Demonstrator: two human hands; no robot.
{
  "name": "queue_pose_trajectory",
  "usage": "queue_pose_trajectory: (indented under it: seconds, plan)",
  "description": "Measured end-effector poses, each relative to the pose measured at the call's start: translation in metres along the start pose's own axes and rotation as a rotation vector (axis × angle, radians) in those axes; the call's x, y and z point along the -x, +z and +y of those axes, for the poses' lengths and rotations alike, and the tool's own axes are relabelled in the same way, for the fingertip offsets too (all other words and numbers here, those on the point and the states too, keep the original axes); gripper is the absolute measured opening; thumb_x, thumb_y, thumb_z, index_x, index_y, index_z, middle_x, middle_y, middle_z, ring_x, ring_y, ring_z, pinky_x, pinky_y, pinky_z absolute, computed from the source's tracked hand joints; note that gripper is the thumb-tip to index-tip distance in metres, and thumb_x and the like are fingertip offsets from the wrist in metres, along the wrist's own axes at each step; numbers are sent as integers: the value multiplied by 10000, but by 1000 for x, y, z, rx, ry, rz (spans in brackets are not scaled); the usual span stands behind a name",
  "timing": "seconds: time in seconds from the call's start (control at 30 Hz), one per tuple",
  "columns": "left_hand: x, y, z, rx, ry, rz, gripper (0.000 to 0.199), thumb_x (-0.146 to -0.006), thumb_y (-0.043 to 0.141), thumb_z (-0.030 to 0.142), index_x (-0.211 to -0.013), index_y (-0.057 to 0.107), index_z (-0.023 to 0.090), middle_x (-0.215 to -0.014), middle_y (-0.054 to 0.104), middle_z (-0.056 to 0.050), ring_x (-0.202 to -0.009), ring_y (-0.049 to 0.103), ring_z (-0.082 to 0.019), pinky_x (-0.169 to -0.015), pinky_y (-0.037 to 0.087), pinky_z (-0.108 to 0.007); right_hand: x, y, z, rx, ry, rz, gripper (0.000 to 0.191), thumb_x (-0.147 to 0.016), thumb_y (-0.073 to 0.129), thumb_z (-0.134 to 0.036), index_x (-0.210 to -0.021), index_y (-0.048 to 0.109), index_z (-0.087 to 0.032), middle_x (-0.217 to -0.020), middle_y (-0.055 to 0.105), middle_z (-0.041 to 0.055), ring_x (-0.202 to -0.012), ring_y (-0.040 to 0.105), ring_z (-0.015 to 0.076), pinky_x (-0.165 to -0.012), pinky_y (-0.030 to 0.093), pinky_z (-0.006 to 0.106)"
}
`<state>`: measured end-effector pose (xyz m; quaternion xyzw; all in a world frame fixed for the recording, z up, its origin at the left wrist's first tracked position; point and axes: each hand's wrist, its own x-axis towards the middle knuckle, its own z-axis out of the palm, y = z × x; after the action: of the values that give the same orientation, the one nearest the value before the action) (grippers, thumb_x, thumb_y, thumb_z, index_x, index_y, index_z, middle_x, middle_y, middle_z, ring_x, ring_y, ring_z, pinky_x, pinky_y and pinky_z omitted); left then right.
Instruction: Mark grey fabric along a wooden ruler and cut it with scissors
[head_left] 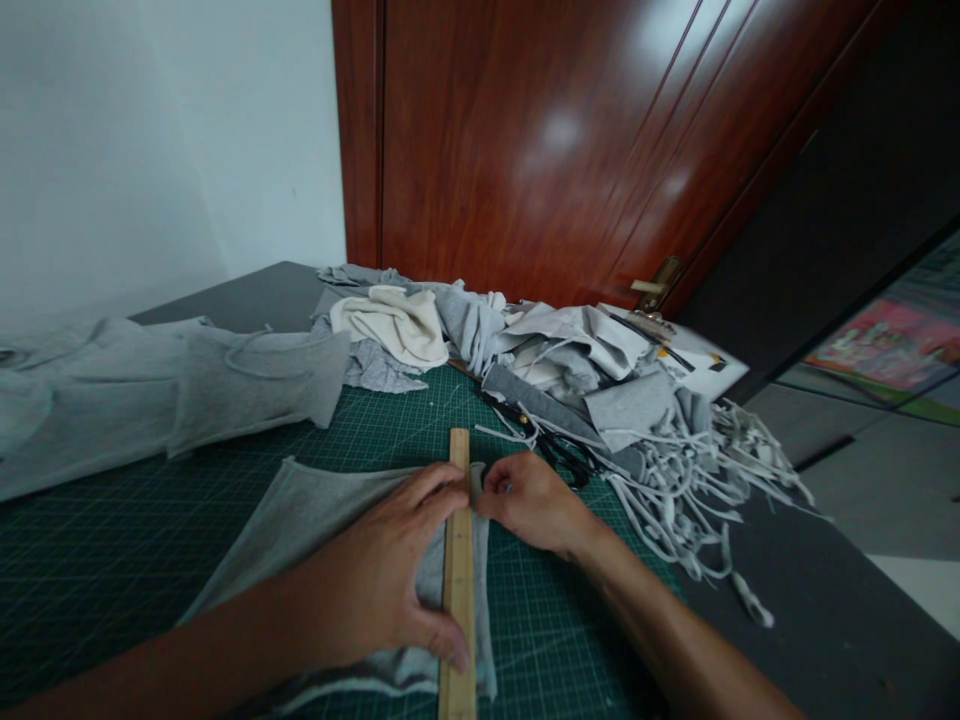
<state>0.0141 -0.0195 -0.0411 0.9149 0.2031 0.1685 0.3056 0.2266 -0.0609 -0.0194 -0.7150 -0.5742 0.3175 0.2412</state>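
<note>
A piece of grey fabric (322, 505) lies flat on the green cutting mat (555, 640) in front of me. Along its right side runs a wooden ruler (459, 560), laid lengthwise away from me. My left hand (386, 570) presses on the ruler, with the thumb near and the fingertips farther up, and its palm and forearm cover part of the fabric. Just right of the ruler, my right hand (536, 505) has thumb and forefinger pinched at the fabric's far right edge. A narrow strip of fabric shows beyond the ruler on that side.
Black-handled scissors (566, 455) lie beyond my right hand, partly under grey fabric scraps (630, 405). Thin fabric strips (682, 490) tangle at the right. A cream cloth (394, 325) sits at the back, and stacked grey fabric pieces (247, 385) extend leftward. A wooden door (510, 150) stands behind.
</note>
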Motion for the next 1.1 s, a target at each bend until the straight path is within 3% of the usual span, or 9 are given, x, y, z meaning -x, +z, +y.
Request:
queue_pose_trajectory:
  seconds: [0.17, 0.27, 0.37, 0.5, 0.63, 0.73, 0.87, 0.93, 1.1]
  plan:
    - [0, 1, 0, 4, -2, 14, 904, -607, 992, 595, -1368, 662, 237, -1561, 561, -152, -1471, 532, -444, -1238, 448, -590, 2, -2, 2, 132, -72, 14, 210, -788, 772, -197, -613, 656, -188, -546, 536, -44, -563, 500, 137, -525, 289, 278]
    - [0, -1, 2, 0, -24, -5, 893, -594, 994, 593, -1339, 666, 226, -1543, 568, -153, -1464, 531, -444, -1237, 450, -584, 3, -8, 3, 176, -131, 45, 83, -788, 817, -198, -821, 746, -168, -645, 608, -34, -603, 534, 148, -559, 329, 271]
    - [-1, -2, 3, 6, -25, -13, 856, -596, 991, 589, -1301, 669, 225, -1515, 580, -143, -1449, 540, -436, -1232, 455, -576, 4, -13, 5, 182, -207, 37, 379, -795, 862, -195, -1164, 778, -183, -745, 654, -41, -655, 572, 155, -613, 381, 258]
    - [-2, -1, 2, -1, -17, -12, 874, -600, 992, 592, -1309, 652, 212, -1489, 585, -150, -1433, 550, -430, -1231, 459, -571, 9, -21, 6, 181, -287, -72, 461, -796, 926, -276, -1238, 807, -218, -768, 672, -37, -681, 595, 165, -635, 410, 259]
    - [-1, 0, 0, -10, 17, -1, 851, -618, 989, 596, -1307, 645, 233, -1473, 593, -138, -1417, 562, -416, -1220, 474, -569, 20, -28, 2, 185, -340, -264, 783, -717, 992, -480, -1405, 724, -217, -806, 714, -23, -649, 583, 174, -578, 389, 264]
    - [-1, 1, 0, 2, 24, 0, 882, -629, 994, 571, -1361, 636, 236, -1522, 568, -138, -1452, 531, -420, -1241, 448, -584, 29, -27, -3, 256, -358, -307, 986, -678, 999, -519, -1514, 615, -166, -1052, 795, 90, -811, 694, 250, -654, 465, 295]
    - [0, 0, 1, 9, 4, -20, 1023, -622, 1001, 568, -1490, 574, 237, -1630, 484, -150, -1525, 457, -434, -1287, 386, -597, 38, -19, -8, 401, -272, -325, 1351, -616, 1010, -567, -1695, 358, -80, -1308, 755, 259, -1092, 730, 419, -849, 539, 413]
    - [0, 0, 0, 17, 9, -11, 1007, -629, 995, 565, -1484, 581, 229, -1626, 491, -155, -1518, 468, -434, -1284, 391, -593, 39, -18, -9, 429, -238, -327, 1404, -600, 1017, -569, -1716, 314, -87, -1337, 739, 276, -1134, 721, 441, -882, 540, 435]
    - [0, -1, 1, 11, 46, 1, 986, -649, 976, 574, -1483, 582, 226, -1563, 550, -158, -1475, 517, -423, -1264, 419, -595, 37, -22, -13, 429, -216, -383, 1434, -517, 1019, -629, -1673, 382, -71, -1295, 746, 275, -1131, 715, 459, -910, 555, 480]
